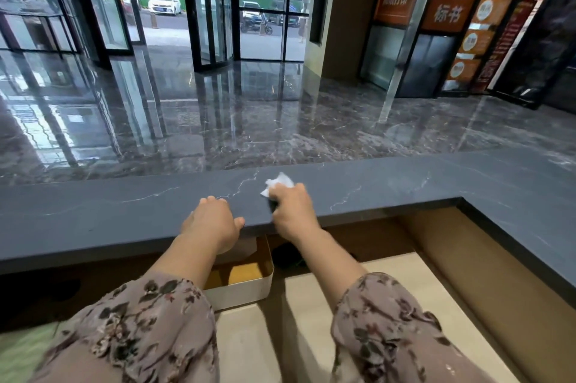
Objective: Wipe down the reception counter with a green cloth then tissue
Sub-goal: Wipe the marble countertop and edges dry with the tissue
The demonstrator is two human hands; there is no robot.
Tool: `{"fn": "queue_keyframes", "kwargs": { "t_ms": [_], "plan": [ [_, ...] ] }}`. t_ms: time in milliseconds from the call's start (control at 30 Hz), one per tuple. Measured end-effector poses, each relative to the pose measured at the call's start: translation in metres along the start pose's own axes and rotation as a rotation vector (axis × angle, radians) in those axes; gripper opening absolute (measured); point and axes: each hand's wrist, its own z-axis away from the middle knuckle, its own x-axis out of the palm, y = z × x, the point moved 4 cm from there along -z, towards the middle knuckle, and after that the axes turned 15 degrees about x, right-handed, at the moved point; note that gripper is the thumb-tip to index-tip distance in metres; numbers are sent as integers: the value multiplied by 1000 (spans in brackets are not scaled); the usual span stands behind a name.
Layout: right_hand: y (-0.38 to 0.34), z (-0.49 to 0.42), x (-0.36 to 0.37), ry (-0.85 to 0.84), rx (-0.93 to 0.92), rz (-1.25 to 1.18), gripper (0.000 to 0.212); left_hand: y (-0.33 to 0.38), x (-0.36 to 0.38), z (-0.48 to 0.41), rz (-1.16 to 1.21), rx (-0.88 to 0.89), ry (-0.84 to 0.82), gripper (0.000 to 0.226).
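Observation:
The dark grey stone reception counter [124, 214] runs across the view and turns toward me at the right. My right hand [291, 211] grips a crumpled white tissue [279, 183] and holds it against the countertop near the counter's middle. My left hand [212, 223] rests on the counter's near edge just left of it, fingers curled over the top and thumb at the rim, holding nothing. A patch of green at the bottom left corner [21, 348] may be the green cloth; I cannot tell.
Below the counter is a lower beige desk surface [311, 304] with a white box with a yellow inside [246, 286] and a dark object [286, 254] behind it. Beyond the counter lies a glossy marble lobby floor [249, 120], glass doors and orange signs.

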Motion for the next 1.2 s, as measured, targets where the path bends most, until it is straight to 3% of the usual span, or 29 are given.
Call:
{"fn": "queue_keyframes", "kwargs": {
  "t_ms": [133,267,433,567,667,767,933,1100,1200],
  "plan": [
    [-36,3,20,-123,-229,47,14,4,-1,0,-7,-4,8,50],
    [-11,-19,9,-106,-402,174,25,3,1,-1,19,-19,6,50],
    [88,-72,-41,-15,-125,156,46,3,4,-2,50,-39,-12,50],
    [163,-82,-94,68,132,192,40,12,-4,1,-33,-62,-44,39],
    [179,-87,-102,119,231,173,28,27,-10,3,-58,-98,13,28],
    [158,-90,-87,184,276,155,30,51,-9,-2,-155,-24,101,32],
    [80,-78,-39,61,-22,97,53,95,5,-21,-59,103,133,27],
    [64,-95,-18,-111,-287,212,31,119,23,-39,-87,59,107,38],
    [100,-117,-44,-55,-301,235,40,122,24,-48,-112,-10,89,37]
  ]
}}
